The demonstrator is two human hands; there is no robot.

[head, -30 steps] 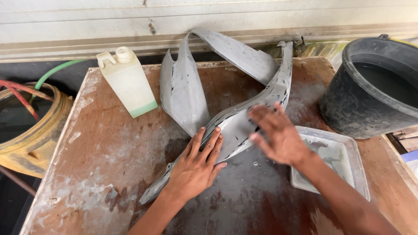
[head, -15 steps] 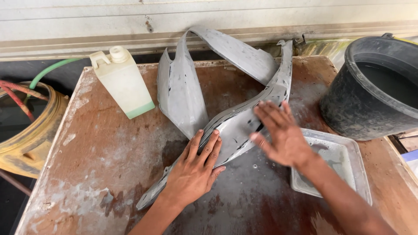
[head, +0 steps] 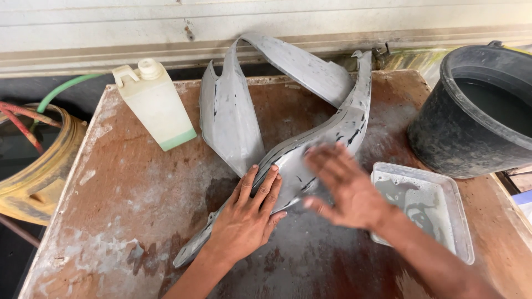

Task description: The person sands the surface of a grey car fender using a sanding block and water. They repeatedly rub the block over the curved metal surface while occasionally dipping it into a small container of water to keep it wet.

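**Right hand slides down the grey fairing**

Since 0.5 s ago, the right hand [head: 346, 191] moved toward the bench's near edge, blurred, fingers spread flat, gripping nothing. Left hand [head: 249, 213] presses flat on the grey fairing panel [head: 310, 149], whose long axis runs near-left to far-right.

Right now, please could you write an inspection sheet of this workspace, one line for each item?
Surface: brown table, stained, wet and dark under the hands.
Job's things: grey curved panel, lying on the table, with dark marks.
Clutter: pale jug; clear tray with grey water; black bucket.
Grippers: left hand flat on the panel; right hand open, blurred, over it.
Cables: green hose, red hose.
Surroundings: yellow drum, pale wall.
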